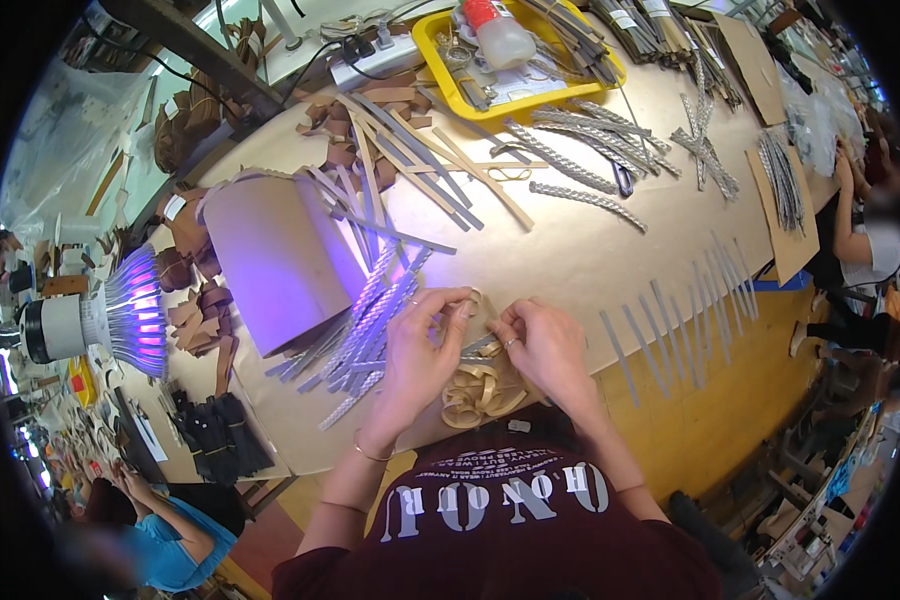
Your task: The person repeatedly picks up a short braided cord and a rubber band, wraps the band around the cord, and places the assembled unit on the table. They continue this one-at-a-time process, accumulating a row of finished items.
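Close in front of me, my left hand (428, 335) is closed in a pinch, with a small curled beige strip (475, 297) at its fingertips. My right hand (545, 342) is beside it, a narrow gap away, its fingers pinched together; what they hold is too small to make out. Just below both hands is a loose heap of curled beige strips (475, 395). Left of my left hand lies a pile of grey strips, some flat and some braided (375, 290).
A curved brown sheet (275, 255) stands over part of the pile, beside a lit lamp (135, 312). A yellow tray (440, 70) with a bottle is at the back. Braided straps (560, 150) lie farther right; grey strips (660, 330) line the right edge. Other people work at both sides.
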The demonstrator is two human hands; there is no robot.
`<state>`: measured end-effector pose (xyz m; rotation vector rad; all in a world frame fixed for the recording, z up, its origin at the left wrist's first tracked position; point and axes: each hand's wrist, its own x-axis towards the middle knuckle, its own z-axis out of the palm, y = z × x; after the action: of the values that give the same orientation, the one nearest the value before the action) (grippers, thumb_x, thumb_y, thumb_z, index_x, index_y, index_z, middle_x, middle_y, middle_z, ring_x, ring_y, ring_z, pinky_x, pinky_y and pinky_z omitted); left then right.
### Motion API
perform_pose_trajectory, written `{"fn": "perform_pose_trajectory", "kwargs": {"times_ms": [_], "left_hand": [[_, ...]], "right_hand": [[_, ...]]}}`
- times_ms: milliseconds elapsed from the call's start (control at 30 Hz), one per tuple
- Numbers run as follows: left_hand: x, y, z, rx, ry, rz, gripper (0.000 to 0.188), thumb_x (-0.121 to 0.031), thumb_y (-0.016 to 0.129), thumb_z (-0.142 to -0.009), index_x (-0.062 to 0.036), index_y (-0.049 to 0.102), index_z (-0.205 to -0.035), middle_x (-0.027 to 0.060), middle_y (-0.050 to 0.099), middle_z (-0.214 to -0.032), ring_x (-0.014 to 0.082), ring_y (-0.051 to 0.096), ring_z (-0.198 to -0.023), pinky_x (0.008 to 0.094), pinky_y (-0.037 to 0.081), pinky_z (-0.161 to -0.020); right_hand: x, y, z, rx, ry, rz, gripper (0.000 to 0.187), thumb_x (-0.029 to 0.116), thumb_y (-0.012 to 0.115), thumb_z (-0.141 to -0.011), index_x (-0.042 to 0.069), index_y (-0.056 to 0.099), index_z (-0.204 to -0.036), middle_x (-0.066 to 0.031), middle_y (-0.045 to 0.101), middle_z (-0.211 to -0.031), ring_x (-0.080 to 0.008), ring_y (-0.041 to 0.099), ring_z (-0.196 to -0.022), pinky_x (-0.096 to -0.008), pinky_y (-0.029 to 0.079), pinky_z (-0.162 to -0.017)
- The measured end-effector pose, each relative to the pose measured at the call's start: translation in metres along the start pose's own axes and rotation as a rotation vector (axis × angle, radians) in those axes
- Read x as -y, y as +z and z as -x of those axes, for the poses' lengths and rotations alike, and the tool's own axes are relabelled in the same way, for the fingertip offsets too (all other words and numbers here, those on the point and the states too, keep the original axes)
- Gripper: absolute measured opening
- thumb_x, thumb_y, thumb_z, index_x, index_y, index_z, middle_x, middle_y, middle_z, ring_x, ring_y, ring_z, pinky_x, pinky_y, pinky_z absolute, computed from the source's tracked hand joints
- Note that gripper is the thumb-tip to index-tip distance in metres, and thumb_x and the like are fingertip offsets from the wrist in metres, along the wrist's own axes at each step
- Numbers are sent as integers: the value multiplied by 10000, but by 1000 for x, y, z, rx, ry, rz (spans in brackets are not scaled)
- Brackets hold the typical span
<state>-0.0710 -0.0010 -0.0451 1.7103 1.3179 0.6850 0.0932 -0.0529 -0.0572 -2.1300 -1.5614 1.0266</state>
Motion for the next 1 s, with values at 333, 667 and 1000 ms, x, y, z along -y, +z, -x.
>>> {"fn": "perform_pose_trajectory", "kwargs": {"times_ms": [333,667,1000], "left_hand": [[-32,-7,-4,90,-40,541,150,-53,714,-874,-2,718,-1015,68,699,-909,113,590,-760,254,480,-726],[-60,-17,-8,-318,670,52,247,48,747,-734,-37,713,-963,84,695,-899,191,670,-761,293,511,-642],[-53,-10,-10,-218,914,-149,304,-11,761,-737,5,697,-1033,96,680,-985,231,675,-791,335,522,-666]], "right_hand": [[20,-68,14,38,-329,-415,180,176,705,-894,3,656,-876,-117,632,-773,-249,592,-656,-363,460,-623],[58,-87,39,-539,-244,-394,112,58,720,-847,-5,632,-878,-46,594,-828,-141,534,-722,-263,424,-683],[59,-87,48,-345,-347,-489,52,14,667,-887,-20,666,-926,-79,626,-825,-150,560,-692,-269,443,-632]]}}
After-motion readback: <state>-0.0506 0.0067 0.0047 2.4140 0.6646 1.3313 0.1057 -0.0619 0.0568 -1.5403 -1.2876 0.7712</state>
